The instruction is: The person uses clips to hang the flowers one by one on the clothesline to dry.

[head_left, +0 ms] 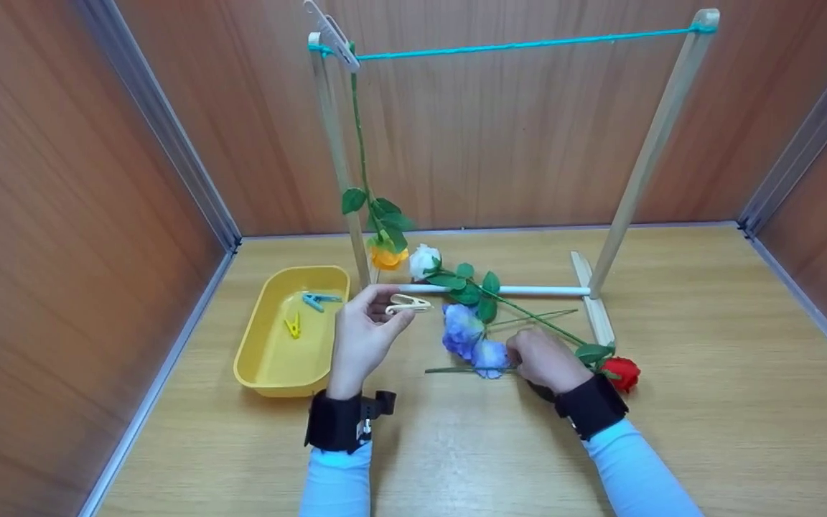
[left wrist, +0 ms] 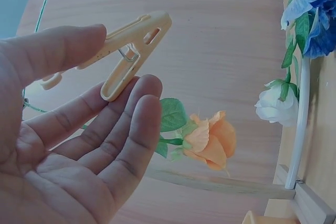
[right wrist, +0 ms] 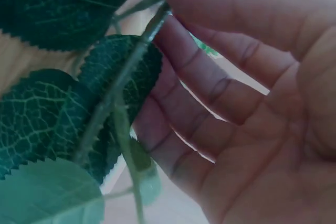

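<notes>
My left hand (head_left: 367, 337) pinches a cream clothespin (head_left: 409, 305) between thumb and fingertips. In the left wrist view the same clothespin (left wrist: 137, 51) sits at an angle above the palm. My right hand (head_left: 546, 360) pinches the green stem (right wrist: 123, 72) of the red rose (head_left: 622, 373), whose leaves fill the left of the right wrist view. Just left of that hand lie blue flowers (head_left: 462, 329). Behind them, a white rose (head_left: 425, 262) lies across the frame's bottom bar. An orange rose (head_left: 388, 255) hangs head down from a line, clipped by a white clothespin (head_left: 338, 42).
A yellow tray (head_left: 252, 359) left of my left hand contains a blue clothespin (head_left: 320, 300) and a yellow clothespin (head_left: 293, 325). Two wooden posts (head_left: 654, 154) carry the turquoise line (head_left: 521, 45), with a white bar (head_left: 543, 291) low between them. Wood-patterned walls enclose the table.
</notes>
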`<state>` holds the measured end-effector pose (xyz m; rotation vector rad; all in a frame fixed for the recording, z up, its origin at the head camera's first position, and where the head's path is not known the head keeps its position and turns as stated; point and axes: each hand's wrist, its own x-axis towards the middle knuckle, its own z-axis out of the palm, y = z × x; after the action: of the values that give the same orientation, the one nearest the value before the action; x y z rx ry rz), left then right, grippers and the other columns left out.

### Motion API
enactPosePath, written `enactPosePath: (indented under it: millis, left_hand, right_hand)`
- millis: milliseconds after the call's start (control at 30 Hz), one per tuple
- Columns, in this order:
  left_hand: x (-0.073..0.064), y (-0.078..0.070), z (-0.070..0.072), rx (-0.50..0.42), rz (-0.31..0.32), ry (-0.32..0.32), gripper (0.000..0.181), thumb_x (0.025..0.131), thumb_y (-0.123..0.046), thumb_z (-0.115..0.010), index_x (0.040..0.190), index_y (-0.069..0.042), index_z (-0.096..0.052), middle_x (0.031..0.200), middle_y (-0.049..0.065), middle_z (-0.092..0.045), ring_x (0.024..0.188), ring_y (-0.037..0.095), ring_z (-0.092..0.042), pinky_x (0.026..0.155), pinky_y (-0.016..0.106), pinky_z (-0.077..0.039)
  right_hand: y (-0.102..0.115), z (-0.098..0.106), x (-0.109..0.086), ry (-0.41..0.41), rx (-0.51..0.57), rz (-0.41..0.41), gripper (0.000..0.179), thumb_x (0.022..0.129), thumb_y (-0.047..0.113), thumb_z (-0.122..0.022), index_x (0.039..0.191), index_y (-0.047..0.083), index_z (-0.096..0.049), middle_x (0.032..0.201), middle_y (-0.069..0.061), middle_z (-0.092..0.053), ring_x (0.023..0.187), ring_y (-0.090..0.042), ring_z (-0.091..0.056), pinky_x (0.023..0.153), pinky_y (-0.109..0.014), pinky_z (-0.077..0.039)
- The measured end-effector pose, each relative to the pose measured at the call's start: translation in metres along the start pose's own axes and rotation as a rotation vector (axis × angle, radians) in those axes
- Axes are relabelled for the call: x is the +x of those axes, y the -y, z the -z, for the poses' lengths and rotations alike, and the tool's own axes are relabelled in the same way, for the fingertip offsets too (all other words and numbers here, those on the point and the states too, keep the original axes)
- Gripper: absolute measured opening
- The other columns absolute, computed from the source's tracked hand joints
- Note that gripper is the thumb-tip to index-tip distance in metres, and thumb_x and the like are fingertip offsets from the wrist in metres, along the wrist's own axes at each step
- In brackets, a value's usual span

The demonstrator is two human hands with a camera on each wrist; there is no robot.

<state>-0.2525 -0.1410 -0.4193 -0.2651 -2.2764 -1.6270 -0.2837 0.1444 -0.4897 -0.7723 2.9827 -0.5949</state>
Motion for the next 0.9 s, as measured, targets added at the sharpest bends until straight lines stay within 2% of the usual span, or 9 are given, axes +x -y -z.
enactPosePath:
  millis: [133, 267, 400, 533, 733, 900]
  left_hand:
    - [-0.0010, 0.0022, -0.0010, 0.004, -0.005, 0.013, 0.030, 0.088, -0.006, -0.081, 0.116, 0.000, -0.071, 0.102, 0.015, -0.073, 0.087, 0.023, -0.068, 0.081, 0.034, -0.059]
    - [-0.0005, 0.0031, -0.0036, 0.000, -0.012, 0.022, 0.030, 0.088, -0.004, -0.081, 0.116, 0.001, -0.071, 0.103, 0.019, -0.073, 0.087, 0.023, -0.068, 0.081, 0.038, -0.059]
    - [0.0010, 0.0029, -0.0074, -0.005, -0.019, 0.026, 0.032, 0.087, -0.004, -0.081, 0.117, 0.001, -0.071, 0.104, 0.022, -0.073, 0.087, 0.025, -0.069, 0.081, 0.038, -0.059]
    - [0.0021, 0.0013, -0.0086, 0.008, -0.019, 0.029, 0.032, 0.088, -0.006, -0.081, 0.117, 0.001, -0.071, 0.104, 0.018, -0.073, 0.088, 0.025, -0.069, 0.080, 0.034, -0.059]
    - [0.0020, 0.0030, -0.0094, 0.010, -0.026, 0.034, 0.031, 0.089, -0.007, -0.080, 0.118, 0.002, -0.071, 0.103, 0.015, -0.074, 0.089, 0.027, -0.070, 0.080, 0.035, -0.060]
    - [0.0021, 0.0044, -0.0080, -0.001, -0.007, 0.032, 0.031, 0.090, -0.007, -0.080, 0.118, 0.000, -0.071, 0.104, 0.014, -0.073, 0.090, 0.029, -0.069, 0.081, 0.033, -0.060]
  right_hand:
    - [-0.0013, -0.0018, 0.0002, 0.015, 0.026, 0.028, 0.024, 0.072, -0.017, -0.068, 0.070, 0.007, -0.071, 0.072, 0.000, -0.066, 0.068, -0.016, -0.058, 0.063, -0.034, -0.052]
    - [-0.0024, -0.0026, 0.0005, -0.010, 0.039, 0.088, 0.023, 0.071, -0.016, -0.070, 0.071, 0.007, -0.072, 0.072, -0.001, -0.068, 0.069, -0.016, -0.059, 0.063, -0.034, -0.053]
    - [-0.0027, -0.0030, 0.0010, -0.006, 0.047, 0.072, 0.020, 0.072, -0.013, -0.070, 0.072, 0.007, -0.072, 0.071, 0.000, -0.067, 0.068, -0.014, -0.057, 0.063, -0.033, -0.051]
    - [-0.0013, -0.0027, 0.0033, 0.010, 0.062, 0.051, 0.018, 0.074, -0.010, -0.071, 0.074, 0.008, -0.072, 0.073, 0.000, -0.066, 0.070, -0.015, -0.056, 0.064, -0.033, -0.050]
    - [-0.0012, -0.0042, 0.0044, 0.056, 0.104, 0.052, 0.020, 0.077, -0.011, -0.068, 0.079, 0.009, -0.071, 0.076, 0.002, -0.064, 0.070, -0.014, -0.055, 0.062, -0.031, -0.049]
    - [-0.0017, -0.0022, 0.0034, 0.037, 0.172, 0.121, 0.022, 0.078, -0.013, -0.068, 0.085, 0.007, -0.073, 0.079, 0.000, -0.066, 0.073, -0.014, -0.057, 0.064, -0.030, -0.049]
